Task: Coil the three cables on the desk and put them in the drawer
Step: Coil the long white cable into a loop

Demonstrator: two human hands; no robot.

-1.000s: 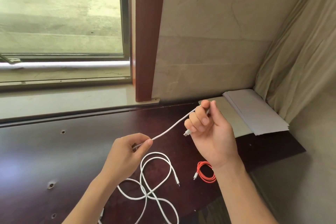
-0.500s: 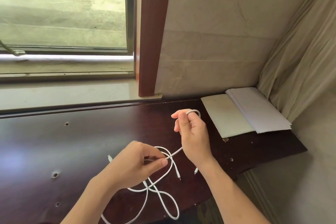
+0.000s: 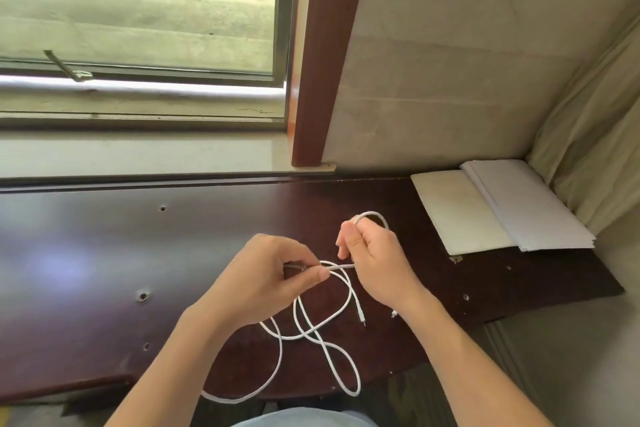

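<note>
A white cable (image 3: 313, 331) lies in loose loops on the dark wooden desk (image 3: 86, 270), one loop hanging over the front edge. My left hand (image 3: 263, 281) pinches a stretch of it between thumb and fingers. My right hand (image 3: 375, 260) is closed on the same cable, with a small loop (image 3: 375, 215) arching over its knuckles. A short taut piece runs between the two hands. A loose white plug end (image 3: 361, 317) lies just below them. Another small white plug tip (image 3: 393, 314) peeks out beside my right wrist; the orange cable is hidden. No drawer is in view.
A stack of white paper (image 3: 526, 204) on a pale board (image 3: 457, 211) lies at the desk's back right corner, next to a beige curtain (image 3: 595, 135). A window sill (image 3: 138, 152) runs behind the desk. Small screw holes (image 3: 142, 296) dot the desk top.
My hands have come close together. My right hand has turned over, wrapping a loop of white cable around its fingers, and now covers the orange cable. My left hand slid along the cable toward it.
</note>
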